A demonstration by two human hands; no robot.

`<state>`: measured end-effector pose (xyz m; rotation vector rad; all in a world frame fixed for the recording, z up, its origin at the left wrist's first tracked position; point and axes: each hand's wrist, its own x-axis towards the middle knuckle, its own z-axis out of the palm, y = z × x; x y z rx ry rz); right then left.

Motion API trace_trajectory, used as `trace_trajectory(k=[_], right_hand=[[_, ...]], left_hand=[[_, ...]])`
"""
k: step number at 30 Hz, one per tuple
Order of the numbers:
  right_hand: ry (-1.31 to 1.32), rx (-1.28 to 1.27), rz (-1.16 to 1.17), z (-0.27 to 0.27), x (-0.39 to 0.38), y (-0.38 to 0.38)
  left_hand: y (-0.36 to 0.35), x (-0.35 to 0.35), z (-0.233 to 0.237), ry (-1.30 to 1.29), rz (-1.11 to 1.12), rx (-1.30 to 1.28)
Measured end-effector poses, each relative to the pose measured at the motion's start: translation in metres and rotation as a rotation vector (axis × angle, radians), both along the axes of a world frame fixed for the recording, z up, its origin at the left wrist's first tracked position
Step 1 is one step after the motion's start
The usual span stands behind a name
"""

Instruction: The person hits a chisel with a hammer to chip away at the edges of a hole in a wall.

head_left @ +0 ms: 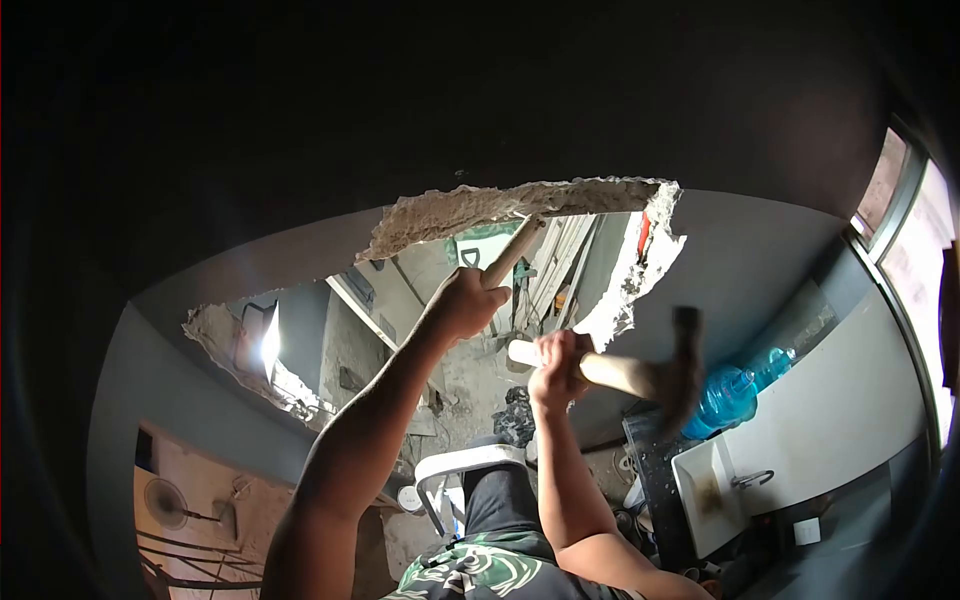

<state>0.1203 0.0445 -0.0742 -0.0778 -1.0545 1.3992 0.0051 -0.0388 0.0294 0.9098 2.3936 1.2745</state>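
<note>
Left hand (465, 300) grips chisel (515, 250) at broken wall edge (500, 205); right hand (558, 365) clenches hammer (645, 376) beside blue bottles (725, 398).

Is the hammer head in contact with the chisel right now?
No, the hammer in the right hand is off to the right, its blurred head well apart from the chisel in the left hand.

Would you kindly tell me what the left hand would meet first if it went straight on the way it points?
The left hand, along its chisel, would meet the wall's broken edge; depth is unclear.
</note>
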Motion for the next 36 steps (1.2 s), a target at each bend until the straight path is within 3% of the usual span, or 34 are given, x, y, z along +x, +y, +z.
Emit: trace_trajectory(k=[1,2,3,5,9,11,12,13,15,17,20,23,25,27,29,30,33,35,36], right_hand=[[-0.102,0.074,-0.138,-0.021,-0.020,0.007],[-0.316,-0.056,0.058,-0.023,-0.024,0.005],[-0.750,0.046,0.073,-0.023,-0.019,0.012],[-0.818,0.095,-0.037,-0.022,-0.008,0.007],[-0.696,0.100,-0.056,-0.042,0.013,-0.004],[-0.560,-0.037,0.024,-0.033,0.023,-0.013],[-0.439,-0.064,0.120,-0.032,0.026,-0.012],[-0.346,0.075,0.078,-0.045,0.023,-0.005],[-0.168,-0.050,0.134,-0.002,0.042,-0.018],[-0.180,0.060,0.066,0.002,0.046,-0.011],[-0.120,-0.019,0.179,0.015,0.060,-0.016],[-0.112,-0.028,0.104,0.006,0.054,-0.015],[0.056,0.083,0.045,-0.026,0.022,-0.002],[-0.140,0.196,-0.084,-0.063,-0.016,0.010],[-0.308,0.044,-0.034,-0.069,-0.049,0.002],[-0.567,0.044,0.058,-0.076,-0.048,0.007],[-0.281,-0.051,0.087,-0.086,-0.046,0.013],[-0.042,-0.058,0.057,-0.060,-0.035,-0.001],[-0.068,-0.088,0.079,-0.083,-0.050,0.000]], left_hand=[[0.001,0.000,-0.001,0.021,0.007,0.021],[0.000,0.002,0.000,0.025,0.003,0.025],[0.000,0.002,0.003,0.009,-0.003,0.021],[-0.005,0.002,0.003,-0.002,-0.011,0.018],[-0.017,-0.009,0.000,0.092,0.002,-0.053],[-0.021,-0.007,-0.007,0.493,0.014,-0.047],[-0.023,-0.006,-0.010,0.487,-0.004,-0.043],[-0.025,-0.004,-0.005,0.492,-0.009,-0.042],[-0.030,-0.004,0.001,0.435,-0.030,-0.027],[-0.032,-0.011,0.000,0.421,-0.017,-0.009],[-0.033,-0.014,0.002,0.456,0.014,-0.007],[-0.029,-0.023,-0.005,0.443,0.071,0.010],[-0.024,-0.021,-0.013,0.430,0.121,0.021],[-0.020,-0.019,-0.020,0.438,0.155,0.041],[-0.022,-0.016,-0.015,0.395,0.130,0.037],[-0.021,-0.013,-0.014,0.384,0.159,0.052],[-0.022,-0.012,-0.009,0.331,0.099,0.060],[-0.023,-0.008,-0.004,0.286,0.098,0.041],[-0.023,-0.009,-0.004,0.271,0.086,0.054]])
